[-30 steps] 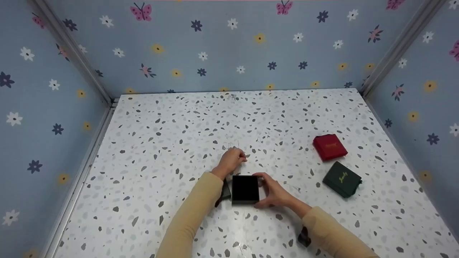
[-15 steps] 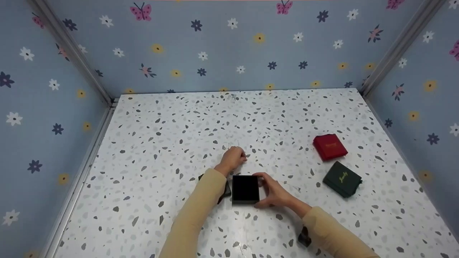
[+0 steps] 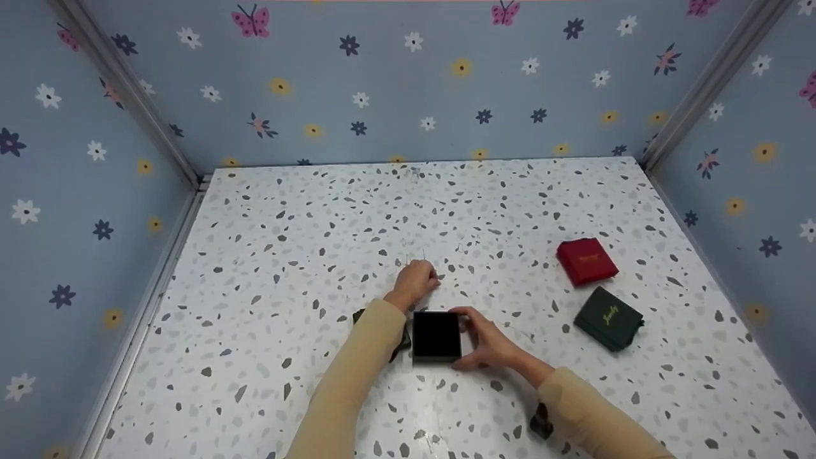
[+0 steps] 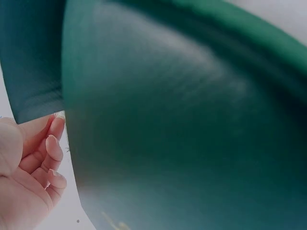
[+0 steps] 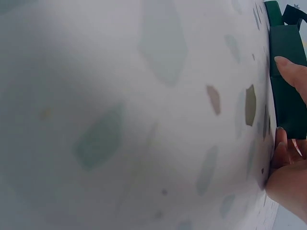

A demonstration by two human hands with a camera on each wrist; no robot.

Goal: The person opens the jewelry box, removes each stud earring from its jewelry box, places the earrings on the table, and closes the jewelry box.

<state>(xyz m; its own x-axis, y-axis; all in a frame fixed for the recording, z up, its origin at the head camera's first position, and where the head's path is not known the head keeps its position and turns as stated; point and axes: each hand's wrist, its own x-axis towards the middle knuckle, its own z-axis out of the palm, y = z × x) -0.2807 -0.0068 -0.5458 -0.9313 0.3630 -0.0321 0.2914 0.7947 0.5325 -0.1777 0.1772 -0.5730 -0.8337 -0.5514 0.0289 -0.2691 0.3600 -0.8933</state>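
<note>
A square jewelry box with a black inside sits uncovered at the table's middle. My right hand grips its right side, thumb and fingers at opposite edges; the right wrist view shows its dark green walls. Beyond the box, my left hand is low over the table with fingers curled. In the left wrist view, its thumb and forefinger meet at a small pale thing, whose kind I cannot tell. A large dark green piece fills most of that view. Under the left sleeve, a dark piece is partly hidden.
To the right lie a red box and a dark green box with gold lettering. The speckled white table is bounded by flowered blue walls at the back and both sides.
My left hand and forearm have shifted slightly to the right, uncovering a dark corner left of the sleeve. The right hand and the jewelry box have not moved.
</note>
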